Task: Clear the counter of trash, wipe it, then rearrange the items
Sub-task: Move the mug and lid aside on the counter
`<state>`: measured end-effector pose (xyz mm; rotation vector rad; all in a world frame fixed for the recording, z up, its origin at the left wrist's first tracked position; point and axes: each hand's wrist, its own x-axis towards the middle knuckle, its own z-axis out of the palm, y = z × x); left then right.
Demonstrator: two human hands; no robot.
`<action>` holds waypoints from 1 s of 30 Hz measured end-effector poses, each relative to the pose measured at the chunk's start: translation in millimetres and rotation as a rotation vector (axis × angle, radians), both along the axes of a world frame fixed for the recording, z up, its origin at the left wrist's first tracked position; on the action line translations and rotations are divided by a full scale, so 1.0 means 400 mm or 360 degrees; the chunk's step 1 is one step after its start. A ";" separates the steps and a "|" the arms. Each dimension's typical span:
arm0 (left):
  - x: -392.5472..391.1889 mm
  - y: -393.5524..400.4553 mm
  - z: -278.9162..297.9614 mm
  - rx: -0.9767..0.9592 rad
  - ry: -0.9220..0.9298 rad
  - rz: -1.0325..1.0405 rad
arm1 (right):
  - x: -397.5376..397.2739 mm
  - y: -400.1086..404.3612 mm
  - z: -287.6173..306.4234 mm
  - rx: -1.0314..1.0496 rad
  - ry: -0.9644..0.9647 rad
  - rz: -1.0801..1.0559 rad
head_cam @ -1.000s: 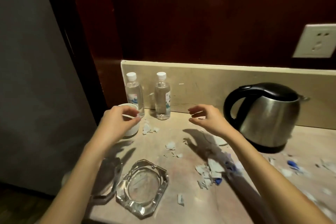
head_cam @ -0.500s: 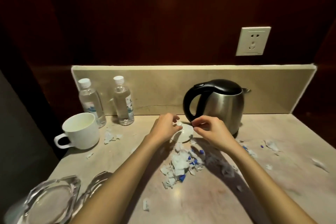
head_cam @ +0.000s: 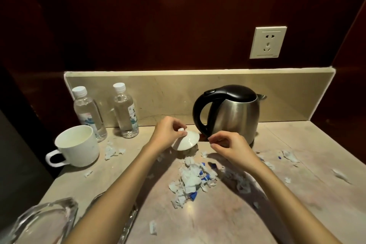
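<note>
Head view: left hand point(head_cam: 168, 134) pinches the knob of a small white ceramic cup lid point(head_cam: 187, 140), tilted just above the beige stone counter point(head_cam: 297, 194), beside the steel kettle w/ black handle point(head_cam: 231, 113). Right hand point(head_cam: 229, 145) has curled fingers, apparently pinching a scrap; can't tell for sure. Lid looks glossy, slippery, brittle: grip by the knob. Torn white/blue paper scraps point(head_cam: 191, 180) are light, flimsy.

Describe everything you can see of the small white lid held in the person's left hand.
The white lid is a small, glossy, ceramic-looking dome with a round knob on top. The left hand pinches that knob and holds the lid tilted, its rim facing down and to the right. It sits in front of the kettle, near its handle, above scattered paper scraps. Whether its lower edge touches the counter cannot be told. No chips or marks show.
</note>
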<state>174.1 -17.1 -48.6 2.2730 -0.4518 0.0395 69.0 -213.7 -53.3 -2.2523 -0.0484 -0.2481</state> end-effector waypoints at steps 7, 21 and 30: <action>-0.015 0.130 0.061 -0.0694 0.0617 -0.0033 | 0.017 0.051 -0.002 0.0045 0.0029 0.0084; -0.142 0.355 0.111 -0.0854 0.0503 0.0147 | 0.059 0.199 -0.011 0.0109 0.0049 0.0438; -0.276 0.566 0.109 -0.0307 0.0164 0.0504 | 0.080 0.355 -0.034 0.0025 0.0084 0.0690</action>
